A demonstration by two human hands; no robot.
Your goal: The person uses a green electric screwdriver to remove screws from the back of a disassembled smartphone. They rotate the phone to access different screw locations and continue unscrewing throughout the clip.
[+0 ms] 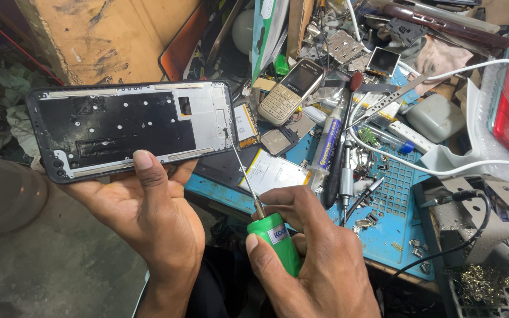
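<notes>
Left of centre, the left hand (142, 206) grips the opened phone (131, 126) while the right hand (313, 253) clasps a green screwdriver (275, 238) (tip at the phone's right edge), seemingly working a screw; steady pressure looks needed.

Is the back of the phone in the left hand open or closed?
Open. The phone frame shows bare inner plate and screw holes, with no cover; the screwdriver tip touches its right end.

Phone-repair workshop: cluttered workbench (384, 235), scattered parts (349, 47)
</notes>
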